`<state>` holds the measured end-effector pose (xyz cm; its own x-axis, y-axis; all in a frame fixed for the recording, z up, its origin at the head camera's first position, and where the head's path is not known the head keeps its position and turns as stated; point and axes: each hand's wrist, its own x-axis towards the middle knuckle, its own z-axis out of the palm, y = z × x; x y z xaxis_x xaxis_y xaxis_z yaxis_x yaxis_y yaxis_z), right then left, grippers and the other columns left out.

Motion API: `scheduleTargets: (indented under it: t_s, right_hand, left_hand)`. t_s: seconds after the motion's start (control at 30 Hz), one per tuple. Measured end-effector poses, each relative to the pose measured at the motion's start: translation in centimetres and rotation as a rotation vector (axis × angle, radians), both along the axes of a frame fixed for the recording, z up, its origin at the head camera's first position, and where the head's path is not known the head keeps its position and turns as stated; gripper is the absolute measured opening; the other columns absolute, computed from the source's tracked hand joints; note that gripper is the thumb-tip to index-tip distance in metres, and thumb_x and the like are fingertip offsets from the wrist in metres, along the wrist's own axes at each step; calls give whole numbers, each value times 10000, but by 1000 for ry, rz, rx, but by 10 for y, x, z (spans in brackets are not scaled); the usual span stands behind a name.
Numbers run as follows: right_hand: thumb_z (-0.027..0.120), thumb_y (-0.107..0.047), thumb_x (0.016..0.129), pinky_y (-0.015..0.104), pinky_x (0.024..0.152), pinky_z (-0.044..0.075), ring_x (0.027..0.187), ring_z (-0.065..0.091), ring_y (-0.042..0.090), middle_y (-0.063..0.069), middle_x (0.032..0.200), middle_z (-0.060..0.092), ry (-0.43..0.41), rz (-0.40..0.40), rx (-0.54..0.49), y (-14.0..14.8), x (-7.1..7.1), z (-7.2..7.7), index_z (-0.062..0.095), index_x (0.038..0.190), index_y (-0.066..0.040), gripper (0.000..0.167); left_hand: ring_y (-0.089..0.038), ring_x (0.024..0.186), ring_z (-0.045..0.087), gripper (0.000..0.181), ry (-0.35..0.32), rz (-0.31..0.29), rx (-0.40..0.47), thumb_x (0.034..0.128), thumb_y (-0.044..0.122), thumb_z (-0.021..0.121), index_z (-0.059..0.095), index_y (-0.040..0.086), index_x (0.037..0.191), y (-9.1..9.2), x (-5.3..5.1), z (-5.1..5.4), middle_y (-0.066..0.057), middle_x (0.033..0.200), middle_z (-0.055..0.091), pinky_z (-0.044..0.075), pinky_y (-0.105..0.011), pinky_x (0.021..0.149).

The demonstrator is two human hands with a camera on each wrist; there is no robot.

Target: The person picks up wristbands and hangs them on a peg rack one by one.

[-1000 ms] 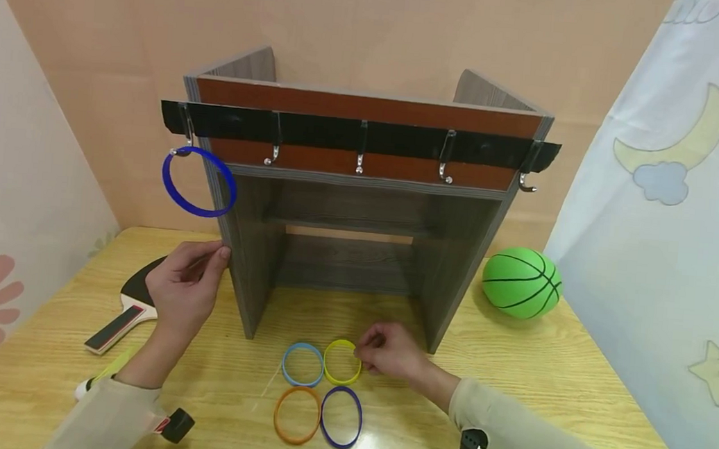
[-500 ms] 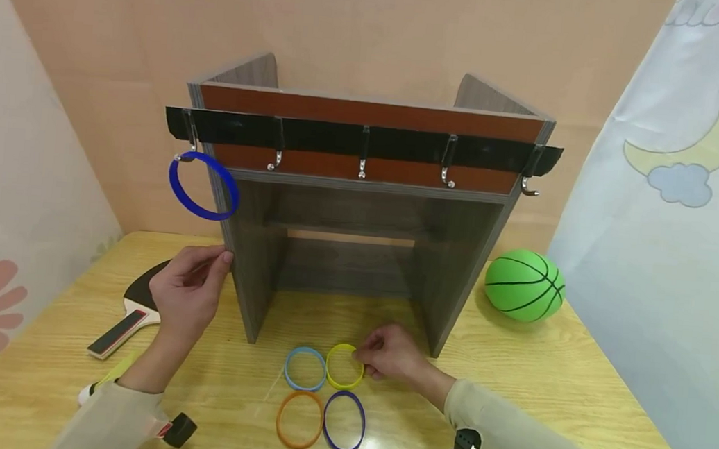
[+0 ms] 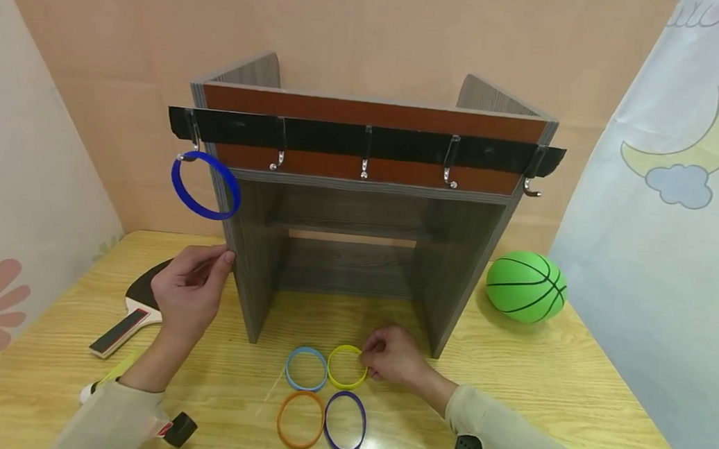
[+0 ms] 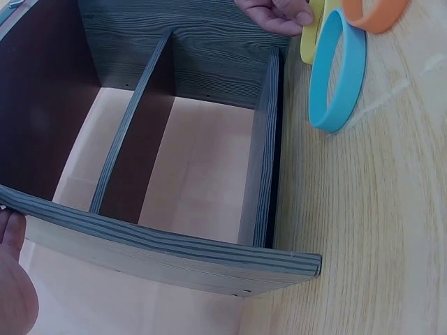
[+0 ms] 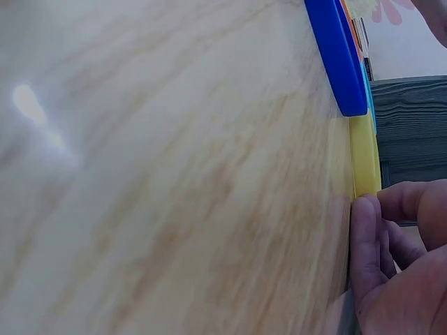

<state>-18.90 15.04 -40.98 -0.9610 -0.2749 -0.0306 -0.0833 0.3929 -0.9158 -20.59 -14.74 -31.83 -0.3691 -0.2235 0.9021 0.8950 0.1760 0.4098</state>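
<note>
My left hand [image 3: 189, 289] pinches the front edge of the left side panel of a grey wooden shelf [image 3: 250, 265]. In the head view, my right hand [image 3: 395, 354] pinches the right rim of a yellow silicone wristband [image 3: 329, 375] lying on the table. Its thumb and finger meet on that wristband [image 5: 366, 157] in the right wrist view. A light blue wristband [image 3: 287, 372], an orange wristband [image 3: 280, 417] and a dark blue wristband [image 3: 363, 426] lie beside it. Another blue wristband [image 3: 177, 187] hangs from the leftmost hook of the black strip [image 3: 322, 138].
Several metal hooks line the strip, among them the middle hook [image 3: 364, 170]. A green ball [image 3: 526, 287] sits right of the shelf on the wooden table [image 3: 549, 377]. Behind my left arm lie a table tennis paddle [image 3: 120, 331] and a partly hidden shuttlecock-like yellow and white thing [image 3: 88, 392].
The head view has shifted slightly, so everything appears a little lower and further right. Both hands keep their places on the shelf panel and the yellow wristband.
</note>
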Motion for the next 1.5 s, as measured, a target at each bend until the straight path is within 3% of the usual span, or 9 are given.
scheduleTargets:
  t_s: [0.27,0.53,0.77,1.13,1.5]
  right_hand:
    - [594,42,783,327,496,554,532,605,187,94,643,599,-24,-46,-48,2,1,-2,603,839,47,57]
    - [604,0,814,282,464,512,545,598,185,130,656,595,-111,-87,-130,6,6,-1,573,888,49,94]
    - [619,-55,851,309,499,539,604,606,194,125,713,604,-130,-59,-144,12,9,-2,565,930,42,137]
    - [624,-24,846,357,608,571,709,645,248,147,791,608,-171,22,-224,24,11,-4,548,914,59,132]
    - [675,38,781,345,625,574,693,662,259,157,745,619,-187,7,-296,35,16,-5,560,789,31,116]
  left_hand:
    - [-104,718,647,54,9,-21,9,766,-183,641,622,-221,799,1,-1,0,-236,743,634,539,-177,685]
    - [-109,718,646,52,6,-32,20,764,-190,633,621,-224,801,3,-1,1,-235,750,638,540,-184,694]
    - [-97,719,645,51,-15,1,-3,763,-192,638,623,-218,805,2,1,1,-240,748,633,540,-187,699]
    - [-95,726,643,64,-11,5,-14,767,-182,643,623,-218,816,0,2,1,-233,755,636,537,-181,701]
    - [-92,708,640,60,-5,3,-4,766,-178,643,623,-219,807,1,1,1,-231,742,635,538,-179,695]
